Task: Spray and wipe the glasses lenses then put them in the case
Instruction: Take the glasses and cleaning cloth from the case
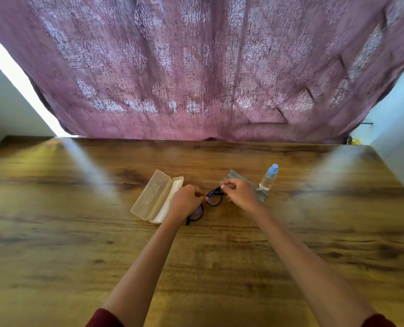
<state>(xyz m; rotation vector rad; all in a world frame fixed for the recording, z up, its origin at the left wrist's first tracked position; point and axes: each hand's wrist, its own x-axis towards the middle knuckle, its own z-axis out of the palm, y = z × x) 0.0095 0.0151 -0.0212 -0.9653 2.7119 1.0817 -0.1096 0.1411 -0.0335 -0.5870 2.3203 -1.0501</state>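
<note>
Black-framed glasses (pixel 212 197) are held over the wooden table (pixel 101 244) between both hands. My left hand (pixel 186 201) pinches the frame near the bridge, covering part of the left lens. My right hand (pixel 240 193) pinches the far right corner of the frame. A translucent beige case (pixel 152 195) lies open just left of my left hand. A grey-green cloth (pixel 258 191) lies flat under and behind my right hand. A small clear spray bottle (pixel 269 178) with a blue cap stands upright at the cloth's right edge.
A mauve patterned curtain (pixel 208 67) hangs behind the table's far edge. Pale walls flank the table on both sides. Bright glare streaks lie across the tabletop left and right.
</note>
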